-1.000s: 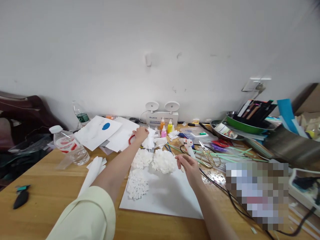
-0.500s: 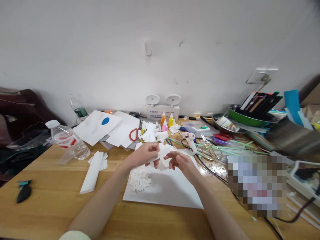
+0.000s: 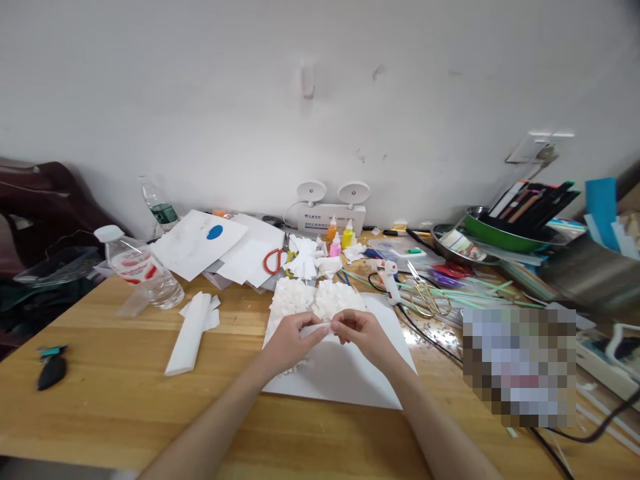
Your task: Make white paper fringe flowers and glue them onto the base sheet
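My left hand [image 3: 295,339] is closed on a small strip of white paper [image 3: 316,329]. The fingertips of my right hand [image 3: 361,331] pinch the same strip at its right end. Both hands are held above a white sheet [image 3: 350,383] on the wooden table. Crumpled white paper pieces [image 3: 293,295] cover the sheet's upper part in clumps, just beyond my fingers. More of the clumps lie partly hidden under my left hand.
To the left are a folded white paper strip [image 3: 190,337], a water bottle [image 3: 143,267] and a black tool [image 3: 51,370]. Red-handled scissors [image 3: 274,260], small paint bottles [image 3: 335,245], a glue gun [image 3: 387,279] and gold-handled scissors [image 3: 425,293] lie behind. A black cable [image 3: 435,347] runs right.
My right hand has come in from apart and its fingers have closed on the paper strip. My left hand has turned, and both hands sit slightly lower in view. The view has shifted slightly.
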Demonstrator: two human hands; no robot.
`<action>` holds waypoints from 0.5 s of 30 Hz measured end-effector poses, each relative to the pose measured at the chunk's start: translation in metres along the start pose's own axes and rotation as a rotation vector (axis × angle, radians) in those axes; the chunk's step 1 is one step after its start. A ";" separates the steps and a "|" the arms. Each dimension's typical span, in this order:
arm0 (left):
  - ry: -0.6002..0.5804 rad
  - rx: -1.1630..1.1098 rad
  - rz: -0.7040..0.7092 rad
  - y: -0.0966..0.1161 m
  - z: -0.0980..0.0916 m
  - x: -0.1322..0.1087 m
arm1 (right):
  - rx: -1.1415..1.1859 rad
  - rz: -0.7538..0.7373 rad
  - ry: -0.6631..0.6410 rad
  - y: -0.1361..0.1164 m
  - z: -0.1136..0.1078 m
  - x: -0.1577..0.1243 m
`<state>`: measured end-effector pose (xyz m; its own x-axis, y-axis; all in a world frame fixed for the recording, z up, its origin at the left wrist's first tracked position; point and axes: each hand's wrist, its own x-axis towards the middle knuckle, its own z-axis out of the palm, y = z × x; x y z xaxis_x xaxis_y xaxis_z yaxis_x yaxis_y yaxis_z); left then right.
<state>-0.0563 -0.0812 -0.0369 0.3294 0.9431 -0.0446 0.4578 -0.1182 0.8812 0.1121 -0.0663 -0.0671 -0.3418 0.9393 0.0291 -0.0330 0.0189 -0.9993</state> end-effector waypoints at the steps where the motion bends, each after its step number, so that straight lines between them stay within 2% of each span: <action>1: 0.054 0.029 0.038 -0.003 0.000 0.000 | -0.002 0.014 -0.006 0.001 0.001 0.000; 6: 0.193 0.109 0.098 -0.014 -0.004 -0.003 | -0.008 0.075 0.003 0.007 0.007 -0.001; 15: 0.275 0.053 0.078 -0.019 0.003 -0.006 | -0.045 0.073 0.027 0.010 0.012 -0.003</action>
<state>-0.0642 -0.0856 -0.0546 0.1323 0.9786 0.1575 0.4848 -0.2025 0.8509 0.1014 -0.0730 -0.0767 -0.3162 0.9477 -0.0436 0.0339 -0.0347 -0.9988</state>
